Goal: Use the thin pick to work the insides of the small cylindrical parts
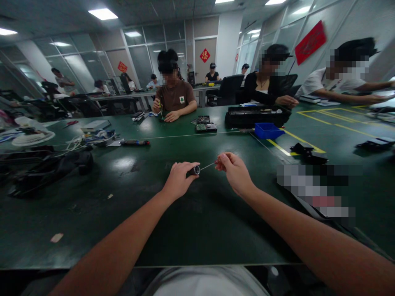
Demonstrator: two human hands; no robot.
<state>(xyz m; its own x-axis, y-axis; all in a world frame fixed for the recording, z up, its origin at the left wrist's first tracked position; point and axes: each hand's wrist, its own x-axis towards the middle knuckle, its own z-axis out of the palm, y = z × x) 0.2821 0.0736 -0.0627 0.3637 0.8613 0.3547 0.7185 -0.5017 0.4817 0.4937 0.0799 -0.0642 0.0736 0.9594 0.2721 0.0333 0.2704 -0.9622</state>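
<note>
In the head view, my left hand (180, 178) grips a short dark cylinder (195, 170) between thumb and fingers. The cylinder's round, light-rimmed end faces right. A thin metal rod (207, 166) runs from that end to my right hand (232, 169), which pinches its far end between closed fingertips. Whether the rod reaches inside the cylinder or only touches its rim, I cannot tell. Both hands are above the green tabletop (191, 230), and the rest of the cylinder is hidden by my left hand.
A screwdriver-like tool (135, 142) lies to the left, near black plastic parts (58, 170). Further back are a hard drive (206, 128), a long black casing (257, 117) and a blue bin (268, 131). Black pieces (308, 153) lie right. Co-workers sit across the table.
</note>
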